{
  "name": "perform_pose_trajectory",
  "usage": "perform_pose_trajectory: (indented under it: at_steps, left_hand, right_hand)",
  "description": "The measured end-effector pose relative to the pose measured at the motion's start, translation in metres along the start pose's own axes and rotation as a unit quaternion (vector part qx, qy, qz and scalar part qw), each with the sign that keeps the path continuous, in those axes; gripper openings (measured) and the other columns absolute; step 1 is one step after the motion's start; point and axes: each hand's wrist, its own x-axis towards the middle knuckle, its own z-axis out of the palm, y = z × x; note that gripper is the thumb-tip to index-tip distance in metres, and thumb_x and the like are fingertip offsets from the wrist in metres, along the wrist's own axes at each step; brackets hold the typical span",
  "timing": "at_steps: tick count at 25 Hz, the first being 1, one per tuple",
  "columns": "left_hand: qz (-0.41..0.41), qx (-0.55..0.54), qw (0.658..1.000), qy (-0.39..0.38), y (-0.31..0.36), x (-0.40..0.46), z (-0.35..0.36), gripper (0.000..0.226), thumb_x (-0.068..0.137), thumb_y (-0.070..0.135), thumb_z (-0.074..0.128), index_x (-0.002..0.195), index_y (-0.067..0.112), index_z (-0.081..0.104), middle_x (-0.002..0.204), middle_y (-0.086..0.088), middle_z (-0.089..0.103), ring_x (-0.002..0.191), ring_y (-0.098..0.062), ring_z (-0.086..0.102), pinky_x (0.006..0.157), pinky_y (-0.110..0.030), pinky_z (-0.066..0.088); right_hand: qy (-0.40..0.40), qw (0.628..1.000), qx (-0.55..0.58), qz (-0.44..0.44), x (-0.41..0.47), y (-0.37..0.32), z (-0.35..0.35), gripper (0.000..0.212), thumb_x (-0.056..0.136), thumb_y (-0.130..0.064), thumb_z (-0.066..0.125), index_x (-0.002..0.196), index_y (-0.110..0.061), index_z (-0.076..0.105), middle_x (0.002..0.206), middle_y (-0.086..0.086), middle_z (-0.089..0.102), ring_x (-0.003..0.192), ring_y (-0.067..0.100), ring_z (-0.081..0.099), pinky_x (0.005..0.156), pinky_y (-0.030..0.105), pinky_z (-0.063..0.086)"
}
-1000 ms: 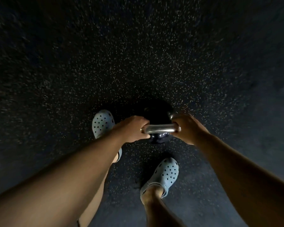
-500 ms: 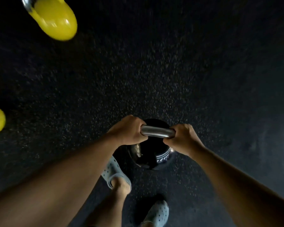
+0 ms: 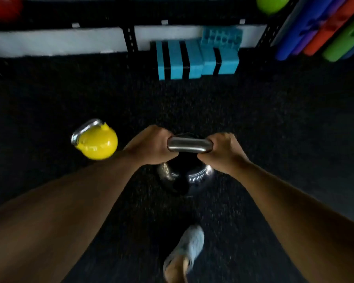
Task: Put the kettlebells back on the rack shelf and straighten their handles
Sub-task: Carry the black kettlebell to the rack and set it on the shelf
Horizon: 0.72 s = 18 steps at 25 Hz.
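A black kettlebell [image 3: 184,176] with a steel handle hangs off the floor in front of me. My left hand [image 3: 151,146] grips the left end of the handle and my right hand [image 3: 221,150] grips the right end. A yellow kettlebell [image 3: 97,142] lies tipped on the dark floor to the left, its steel handle pointing up and left. The black rack [image 3: 129,37] runs across the top of the view. On its shelf a red kettlebell [image 3: 2,7] shows at the far left and a green one [image 3: 272,4] at the right, both cut off by the frame.
Blue and black foam blocks [image 3: 196,58] stand on the floor under the rack. Coloured rolled mats [image 3: 323,31] lean at the top right. My foot in a pale clog [image 3: 186,252] is on the speckled rubber floor below the kettlebell.
I have walked forward with the black kettlebell in both hands. The rack, foam blocks and mats have come into view, and the yellow kettlebell now lies close on my left.
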Motion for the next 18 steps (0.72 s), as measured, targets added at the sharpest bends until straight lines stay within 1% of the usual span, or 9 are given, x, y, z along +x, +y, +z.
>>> perform_pose_trajectory:
  at_steps: [3, 5, 7, 10, 12, 14, 15, 16, 18]
  left_hand:
    - [0.0, 0.006, 1.0, 0.027, -0.01, 0.079, -0.05, 0.015, 0.076, 0.03, 0.07, 0.069, 0.018, 0.069, 0.057, 0.004, 0.064, 0.052, -0.007, 0.062, 0.049, -0.033, 0.053]
    - [-0.015, 0.008, 0.999, 0.038, -0.014, 0.121, -0.077, 0.011, 0.078, 0.03, 0.07, 0.074, 0.02, 0.07, 0.059, 0.005, 0.065, 0.052, -0.006, 0.063, 0.047, -0.029, 0.053]
    - [-0.027, 0.016, 0.998, 0.056, -0.024, 0.171, -0.103, 0.008, 0.08, 0.029, 0.069, 0.077, 0.022, 0.07, 0.061, 0.006, 0.065, 0.052, -0.006, 0.062, 0.043, -0.022, 0.047]
    - [-0.047, 0.021, 0.995, 0.09, -0.047, 0.245, -0.148, 0.008, 0.082, 0.027, 0.065, 0.076, 0.023, 0.066, 0.063, 0.008, 0.062, 0.055, -0.01, 0.06, 0.043, -0.016, 0.035]
    - [-0.043, 0.031, 0.994, 0.1, -0.061, 0.292, -0.178, 0.009, 0.084, 0.026, 0.064, 0.075, 0.023, 0.063, 0.062, 0.01, 0.057, 0.053, -0.008, 0.056, 0.042, -0.012, 0.029]
    - [-0.045, 0.03, 0.993, 0.105, -0.08, 0.343, -0.206, 0.004, 0.086, 0.027, 0.063, 0.082, 0.025, 0.063, 0.065, 0.009, 0.06, 0.051, -0.003, 0.055, 0.042, -0.011, 0.032]
    - [-0.059, 0.032, 0.991, 0.113, -0.091, 0.368, -0.219, 0.004, 0.086, 0.029, 0.062, 0.087, 0.026, 0.064, 0.07, 0.008, 0.064, 0.054, -0.003, 0.057, 0.045, -0.011, 0.034]
    - [-0.068, 0.042, 0.989, 0.122, -0.102, 0.392, -0.231, 0.007, 0.087, 0.032, 0.061, 0.09, 0.027, 0.064, 0.076, 0.006, 0.067, 0.06, -0.007, 0.061, 0.05, -0.014, 0.036]
    - [-0.074, 0.059, 0.986, 0.135, -0.123, 0.442, -0.25, 0.009, 0.088, 0.035, 0.057, 0.089, 0.027, 0.061, 0.081, 0.005, 0.067, 0.07, -0.013, 0.065, 0.052, -0.018, 0.035]
  right_hand:
    - [0.035, 0.999, -0.02, -0.035, 0.09, -0.01, -0.044, 0.023, 0.071, -0.022, 0.065, 0.052, -0.026, 0.052, 0.051, -0.008, 0.055, 0.047, 0.007, 0.054, 0.043, 0.019, 0.037]
    - [0.047, 0.996, -0.052, -0.06, 0.143, -0.018, -0.067, 0.022, 0.07, -0.023, 0.064, 0.054, -0.025, 0.05, 0.053, -0.008, 0.055, 0.052, 0.014, 0.058, 0.046, 0.023, 0.039]
    - [0.058, 0.992, -0.077, -0.079, 0.201, -0.024, -0.091, 0.019, 0.072, -0.023, 0.064, 0.057, -0.024, 0.051, 0.054, -0.007, 0.055, 0.053, 0.019, 0.06, 0.048, 0.024, 0.041]
    - [0.059, 0.987, -0.094, -0.114, 0.293, -0.046, -0.126, 0.019, 0.074, -0.024, 0.065, 0.061, -0.026, 0.052, 0.05, -0.012, 0.049, 0.048, 0.012, 0.055, 0.046, 0.02, 0.036]
    - [0.068, 0.986, -0.089, -0.125, 0.348, -0.058, -0.143, 0.019, 0.076, -0.024, 0.065, 0.063, -0.03, 0.052, 0.05, -0.015, 0.049, 0.047, 0.004, 0.053, 0.045, 0.017, 0.034]
    - [0.078, 0.985, -0.082, -0.13, 0.409, -0.067, -0.157, 0.012, 0.079, -0.025, 0.064, 0.07, -0.03, 0.057, 0.054, -0.015, 0.052, 0.048, -0.001, 0.054, 0.047, 0.013, 0.036]
    - [0.081, 0.984, -0.086, -0.135, 0.441, -0.072, -0.163, 0.007, 0.08, -0.026, 0.064, 0.075, -0.029, 0.06, 0.057, -0.015, 0.053, 0.05, 0.0, 0.055, 0.048, 0.014, 0.038]
    - [0.085, 0.983, -0.09, -0.137, 0.472, -0.077, -0.169, 0.004, 0.08, -0.026, 0.063, 0.077, -0.027, 0.061, 0.058, -0.015, 0.053, 0.052, 0.002, 0.056, 0.049, 0.016, 0.039]
    - [0.097, 0.982, -0.087, -0.139, 0.528, -0.082, -0.178, 0.002, 0.082, -0.026, 0.062, 0.08, -0.024, 0.062, 0.061, -0.015, 0.054, 0.054, 0.006, 0.057, 0.05, 0.019, 0.042]
